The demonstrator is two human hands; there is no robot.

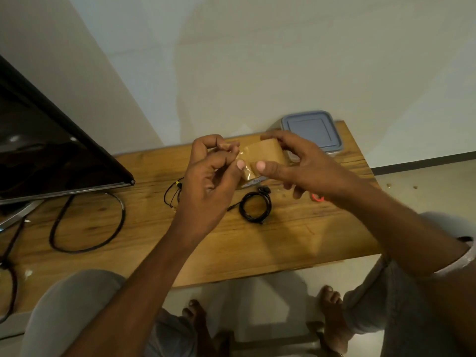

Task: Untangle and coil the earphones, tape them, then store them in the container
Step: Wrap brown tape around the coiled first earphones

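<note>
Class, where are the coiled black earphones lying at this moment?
In the head view, the coiled earphones lie on the wooden table near its middle, just below the tape roll in the picture and nearer the person than the lidded container.

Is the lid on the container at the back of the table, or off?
On: the grey lid sits flat over the clear container, covering its top.

Brown tape (268,153) between both hands
</note>
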